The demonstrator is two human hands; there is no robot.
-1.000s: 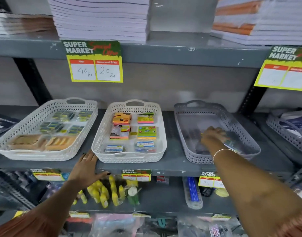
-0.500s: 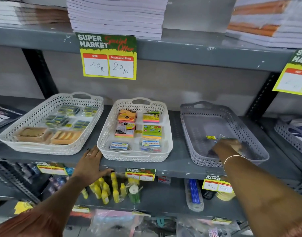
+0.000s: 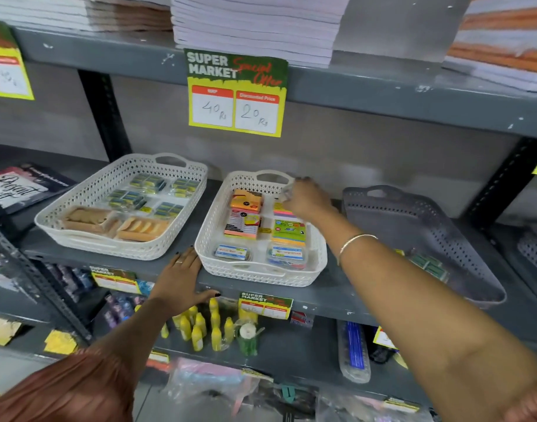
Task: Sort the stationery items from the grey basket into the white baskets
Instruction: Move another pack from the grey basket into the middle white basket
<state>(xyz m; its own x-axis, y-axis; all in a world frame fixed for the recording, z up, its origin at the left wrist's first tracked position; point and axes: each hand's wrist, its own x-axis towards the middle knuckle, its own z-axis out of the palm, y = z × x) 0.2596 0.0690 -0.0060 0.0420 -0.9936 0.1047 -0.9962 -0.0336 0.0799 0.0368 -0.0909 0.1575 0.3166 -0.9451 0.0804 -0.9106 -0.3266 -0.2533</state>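
My right hand [image 3: 308, 200] is over the far right corner of the middle white basket [image 3: 212, 229], pinching a small clear packet [image 3: 287, 191] that is blurred. That basket holds sticky-note pads and small clear boxes. The left white basket [image 3: 87, 193] holds eraser packs and brown items. The grey basket [image 3: 367, 208] stands to the right, with a few green items [image 3: 428, 264] behind my forearm. My left hand [image 3: 182, 275] lies flat on the shelf edge between the two white baskets, holding nothing.
A price sign [image 3: 235, 92] hangs from the upper shelf, under stacks of notebooks [image 3: 255, 25]. Yellow bottles [image 3: 200, 327] stand on the lower shelf. A black book [image 3: 21, 187] lies at the far left. Another grey basket [image 3: 535, 254] sits at the far right.
My right hand has left the grey basket with the clear packet and moved left over the middle white basket. My left hand stays on the shelf edge. The view has shifted left.
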